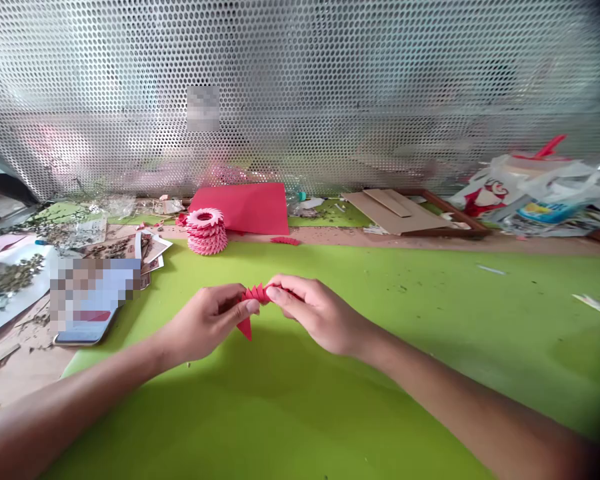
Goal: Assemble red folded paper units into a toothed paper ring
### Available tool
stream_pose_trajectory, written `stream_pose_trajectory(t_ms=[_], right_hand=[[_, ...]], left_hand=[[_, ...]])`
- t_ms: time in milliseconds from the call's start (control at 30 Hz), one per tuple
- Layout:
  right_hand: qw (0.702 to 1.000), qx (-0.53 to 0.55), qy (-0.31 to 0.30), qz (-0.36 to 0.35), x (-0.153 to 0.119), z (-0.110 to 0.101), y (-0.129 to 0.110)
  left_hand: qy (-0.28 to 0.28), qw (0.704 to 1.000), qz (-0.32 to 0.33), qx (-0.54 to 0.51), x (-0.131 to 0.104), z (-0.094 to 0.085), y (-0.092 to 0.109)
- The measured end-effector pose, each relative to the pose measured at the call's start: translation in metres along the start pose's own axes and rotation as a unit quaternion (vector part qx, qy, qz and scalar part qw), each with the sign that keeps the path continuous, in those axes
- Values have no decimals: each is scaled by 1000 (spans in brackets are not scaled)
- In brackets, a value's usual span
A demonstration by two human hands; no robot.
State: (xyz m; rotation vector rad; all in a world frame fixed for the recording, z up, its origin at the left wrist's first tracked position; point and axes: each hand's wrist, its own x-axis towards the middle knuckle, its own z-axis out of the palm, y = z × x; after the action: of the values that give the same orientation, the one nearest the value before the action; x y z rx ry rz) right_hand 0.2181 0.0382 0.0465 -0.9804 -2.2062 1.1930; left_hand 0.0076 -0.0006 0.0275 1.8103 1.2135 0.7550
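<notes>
Currently I see left hand (205,323) and right hand (320,317) pinched tight on red strip (257,293), camera-side of stack (207,233). Strip part-pleated, tail loose; stack looks assembled, remainder unclear.

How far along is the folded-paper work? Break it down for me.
Looks done: the round pink-and-white stack stands assembled, and a short red strip behind the hands is already folded.
In hand: the left hand and right hand pinch a red zigzag piece.
Left, probably: finishing that piece, whose pointed end hangs loose. The red sheet looks unfolded.
</notes>
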Motion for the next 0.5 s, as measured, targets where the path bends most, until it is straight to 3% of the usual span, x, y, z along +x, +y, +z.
stream_pose_trajectory(t_ms=[133,500], right_hand=[[999,16,29,2,-1,8,0],[1000,-16,-12,1,-1,2,1]], left_hand=[[24,1000,7,2,1,0,-1],[30,999,-14,-40,0,0,1]])
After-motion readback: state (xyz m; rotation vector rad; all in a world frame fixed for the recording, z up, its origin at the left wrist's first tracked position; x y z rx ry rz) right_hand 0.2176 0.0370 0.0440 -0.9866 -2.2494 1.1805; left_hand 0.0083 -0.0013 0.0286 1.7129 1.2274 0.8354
